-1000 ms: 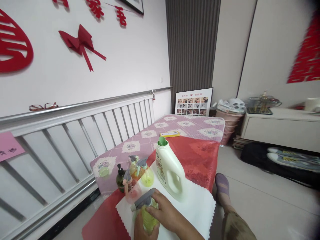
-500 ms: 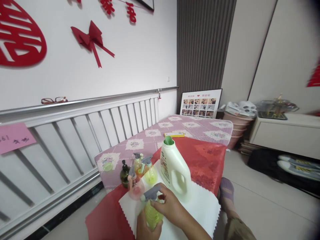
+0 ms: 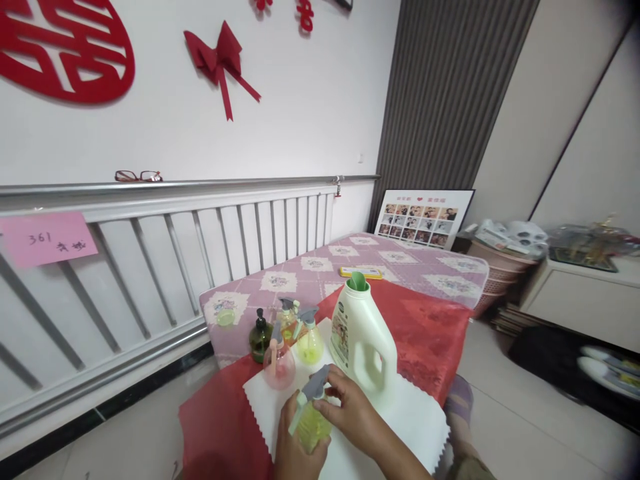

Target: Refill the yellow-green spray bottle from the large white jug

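Note:
My left hand (image 3: 293, 447) is wrapped round the body of a small yellow-green spray bottle (image 3: 311, 427) standing on a white cloth (image 3: 400, 427). My right hand (image 3: 350, 410) grips the bottle's grey trigger head (image 3: 316, 385) from the right. A large cream detergent jug (image 3: 364, 340) with a green spout stands just behind my right hand. To the left stand a pink spray bottle (image 3: 279, 365), a yellow spray bottle (image 3: 309, 340), an orange spray bottle (image 3: 288, 319) and a dark green pump bottle (image 3: 260, 337).
The cloth lies on a red cover (image 3: 430, 333) over a low table with a pink patterned cloth (image 3: 310, 273). A yellow flat object (image 3: 360, 273) lies farther back. A white railing (image 3: 150, 267) runs along the left. Baskets (image 3: 495, 267) and a cabinet (image 3: 580, 293) stand at right.
The camera has swung left and slightly down. Both hands stay on the spray bottle, and its grey head has turned and tilted under my right hand.

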`<state>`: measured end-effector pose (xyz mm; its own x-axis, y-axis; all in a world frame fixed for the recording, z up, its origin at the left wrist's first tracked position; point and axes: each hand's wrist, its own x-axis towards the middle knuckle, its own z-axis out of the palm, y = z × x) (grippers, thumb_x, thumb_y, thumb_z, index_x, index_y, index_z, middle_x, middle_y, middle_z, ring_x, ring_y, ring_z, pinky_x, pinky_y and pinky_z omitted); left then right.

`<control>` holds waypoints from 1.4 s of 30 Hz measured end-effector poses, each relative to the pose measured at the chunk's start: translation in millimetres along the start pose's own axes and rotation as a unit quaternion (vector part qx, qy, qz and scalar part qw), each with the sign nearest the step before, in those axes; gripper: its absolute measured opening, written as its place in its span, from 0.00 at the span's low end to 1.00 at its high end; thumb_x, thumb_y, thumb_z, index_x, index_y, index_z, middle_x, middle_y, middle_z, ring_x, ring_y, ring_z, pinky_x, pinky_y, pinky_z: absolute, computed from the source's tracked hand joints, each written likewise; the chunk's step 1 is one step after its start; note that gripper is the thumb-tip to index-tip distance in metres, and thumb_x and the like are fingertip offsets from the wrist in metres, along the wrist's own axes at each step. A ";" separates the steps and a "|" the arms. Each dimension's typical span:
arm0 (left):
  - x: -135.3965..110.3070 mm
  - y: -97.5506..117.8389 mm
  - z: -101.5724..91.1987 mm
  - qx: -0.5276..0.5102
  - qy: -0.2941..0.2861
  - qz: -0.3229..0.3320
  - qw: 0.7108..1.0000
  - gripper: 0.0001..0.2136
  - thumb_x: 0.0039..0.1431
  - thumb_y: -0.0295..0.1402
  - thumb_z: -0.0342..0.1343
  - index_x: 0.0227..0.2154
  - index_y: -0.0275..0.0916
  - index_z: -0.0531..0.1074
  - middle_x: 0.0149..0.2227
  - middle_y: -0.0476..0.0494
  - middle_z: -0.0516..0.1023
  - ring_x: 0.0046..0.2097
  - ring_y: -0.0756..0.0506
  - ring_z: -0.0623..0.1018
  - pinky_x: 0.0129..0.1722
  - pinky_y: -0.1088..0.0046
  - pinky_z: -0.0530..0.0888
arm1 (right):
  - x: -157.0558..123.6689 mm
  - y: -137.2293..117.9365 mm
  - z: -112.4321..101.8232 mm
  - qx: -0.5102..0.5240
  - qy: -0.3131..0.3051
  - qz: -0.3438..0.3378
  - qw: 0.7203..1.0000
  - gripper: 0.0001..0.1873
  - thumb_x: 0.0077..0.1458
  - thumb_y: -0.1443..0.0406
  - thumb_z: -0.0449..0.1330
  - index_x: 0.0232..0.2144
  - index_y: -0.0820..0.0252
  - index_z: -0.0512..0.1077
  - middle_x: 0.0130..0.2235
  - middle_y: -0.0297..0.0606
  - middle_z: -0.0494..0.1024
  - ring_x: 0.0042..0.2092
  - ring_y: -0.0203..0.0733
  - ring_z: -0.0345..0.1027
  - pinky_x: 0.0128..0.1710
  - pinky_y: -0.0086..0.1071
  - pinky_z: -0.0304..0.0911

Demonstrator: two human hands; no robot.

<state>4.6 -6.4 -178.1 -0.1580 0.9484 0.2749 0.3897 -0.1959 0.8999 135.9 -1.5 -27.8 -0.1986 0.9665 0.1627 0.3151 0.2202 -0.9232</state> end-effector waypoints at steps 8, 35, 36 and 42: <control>-3.9 -9.0 4.3 0.017 0.008 -0.030 0.999 0.35 0.40 0.33 0.60 0.56 0.26 0.65 0.57 0.21 0.73 0.60 0.29 0.72 0.61 0.53 0.70 | -2.3 -2.0 6.4 -0.023 0.022 0.016 0.999 0.07 0.48 0.67 0.59 0.34 0.56 0.72 0.40 0.35 0.73 0.45 0.45 0.69 0.47 0.39 0.64; 18.3 73.4 -39.3 -0.122 -0.019 -0.091 0.988 0.21 0.52 0.42 0.53 0.47 0.38 0.71 0.54 0.34 0.78 0.57 0.37 0.76 0.57 0.60 0.72 | -4.1 12.3 47.2 -0.003 0.245 0.062 0.967 0.16 0.45 0.62 0.63 0.27 0.50 0.56 0.28 0.28 0.66 0.33 0.43 0.65 0.34 0.35 0.63; 21.9 81.2 -39.6 -0.107 -0.033 -0.103 0.988 0.21 0.50 0.42 0.54 0.46 0.38 0.70 0.53 0.34 0.78 0.57 0.37 0.76 0.57 0.59 0.71 | -5.0 12.2 47.8 0.005 0.245 0.063 0.968 0.17 0.45 0.61 0.63 0.27 0.50 0.55 0.28 0.28 0.66 0.33 0.43 0.65 0.33 0.35 0.64; 40.1 114.2 -43.0 -0.024 -0.126 -0.117 0.985 0.15 0.48 0.37 0.53 0.40 0.39 0.70 0.36 0.44 0.79 0.36 0.43 0.78 0.44 0.65 0.73 | -8.4 10.0 49.4 0.034 0.246 0.073 0.966 0.18 0.44 0.61 0.62 0.27 0.50 0.53 0.26 0.27 0.66 0.31 0.42 0.64 0.31 0.35 0.63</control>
<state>3.8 -1.5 -49.8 -0.0062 0.9996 -0.0292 0.3248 0.0296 0.9453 94.9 -14.0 -55.6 0.3129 0.9363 0.1597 0.2412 0.0843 -0.9668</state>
